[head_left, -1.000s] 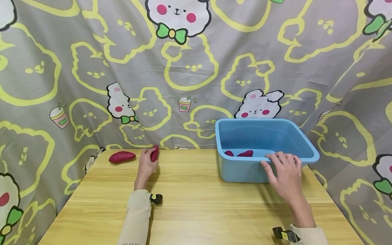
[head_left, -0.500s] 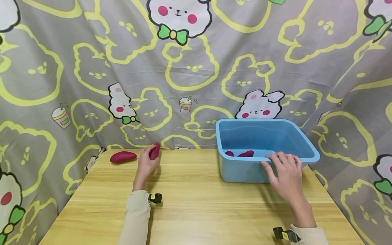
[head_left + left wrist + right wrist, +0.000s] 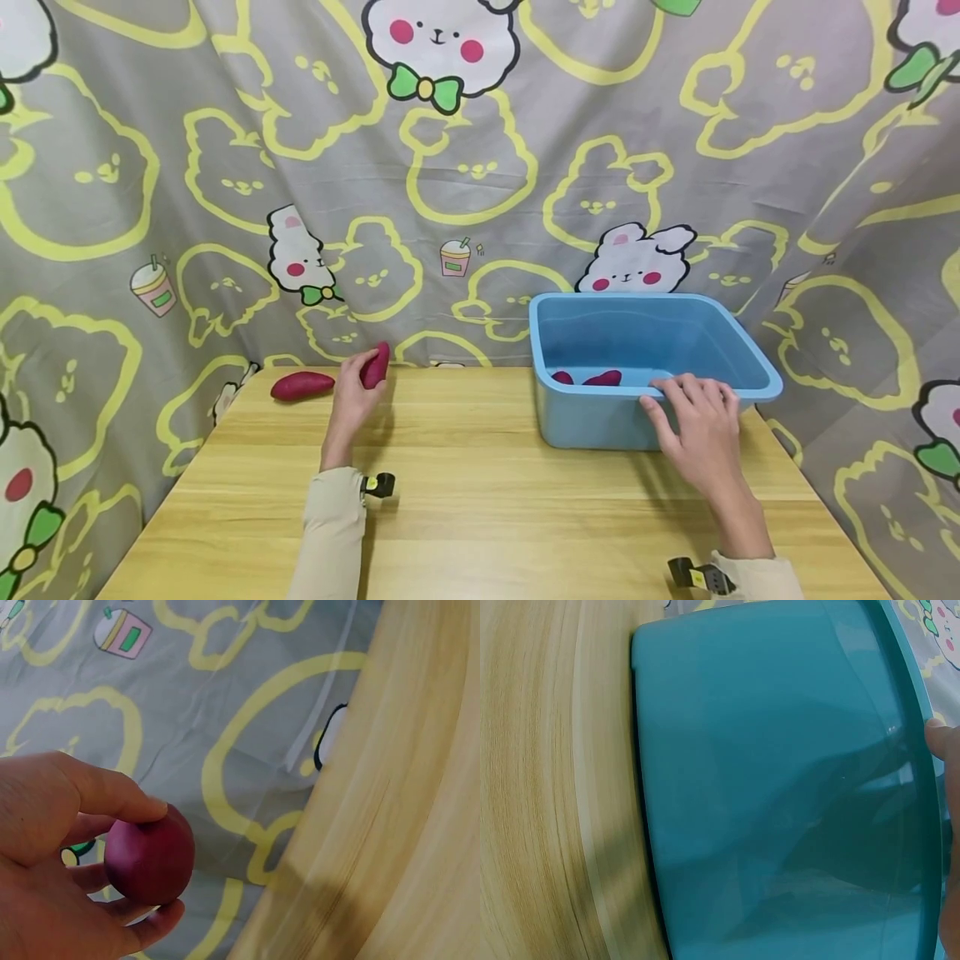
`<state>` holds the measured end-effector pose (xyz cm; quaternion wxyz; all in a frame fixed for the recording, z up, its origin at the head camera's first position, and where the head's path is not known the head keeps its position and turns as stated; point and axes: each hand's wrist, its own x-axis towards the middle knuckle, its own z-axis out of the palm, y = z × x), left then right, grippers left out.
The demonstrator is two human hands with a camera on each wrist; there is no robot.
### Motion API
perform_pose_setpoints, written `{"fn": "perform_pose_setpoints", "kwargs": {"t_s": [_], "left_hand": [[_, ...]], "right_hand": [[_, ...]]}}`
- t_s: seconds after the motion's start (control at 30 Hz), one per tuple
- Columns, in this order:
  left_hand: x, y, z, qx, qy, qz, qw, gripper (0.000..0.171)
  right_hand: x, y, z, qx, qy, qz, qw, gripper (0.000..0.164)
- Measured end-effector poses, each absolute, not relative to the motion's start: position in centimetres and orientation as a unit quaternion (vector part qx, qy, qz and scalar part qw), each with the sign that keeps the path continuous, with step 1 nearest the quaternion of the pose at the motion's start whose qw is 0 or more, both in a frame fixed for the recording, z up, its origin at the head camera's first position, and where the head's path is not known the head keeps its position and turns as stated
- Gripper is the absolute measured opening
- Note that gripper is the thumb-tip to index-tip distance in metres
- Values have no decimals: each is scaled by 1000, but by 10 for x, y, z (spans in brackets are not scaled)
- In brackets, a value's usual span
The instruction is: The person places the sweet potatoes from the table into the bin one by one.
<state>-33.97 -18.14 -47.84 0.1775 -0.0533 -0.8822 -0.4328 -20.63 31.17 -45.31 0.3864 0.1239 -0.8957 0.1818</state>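
Note:
My left hand (image 3: 356,395) pinches a purple-red sweet potato (image 3: 377,367) at the back left of the table. In the left wrist view, thumb and fingers curl round this sweet potato (image 3: 150,855), whose rounded end faces the camera. Just left of that hand a second sweet potato (image 3: 302,385) lies on the wood. My right hand (image 3: 697,425) grips the near rim of a blue plastic tub (image 3: 600,421), fingers over the edge and thumb outside. Inside the tub, two more sweet potatoes (image 3: 604,378) show partly above the rim. The right wrist view is filled by the tub's outer wall (image 3: 780,765).
The wooden table (image 3: 465,500) ends at a grey curtain (image 3: 480,200) printed with yellow outlines and white rabbits. Its back edge runs right behind the tub and the sweet potatoes. A black wrist camera (image 3: 379,485) sits on the left cuff.
My left hand has lifted the sweet potato slightly up and tilted it. The right hand and the tub have stayed in place.

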Motion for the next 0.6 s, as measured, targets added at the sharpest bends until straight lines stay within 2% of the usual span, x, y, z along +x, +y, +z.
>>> {"fn": "perform_pose_setpoints", "kwargs": {"t_s": [0.6], "left_hand": [[-329, -174, -456, -67, -866, -458, 187, 58]], "right_hand": [[-206, 311, -454, 126, -894, 181, 391, 28]]}}
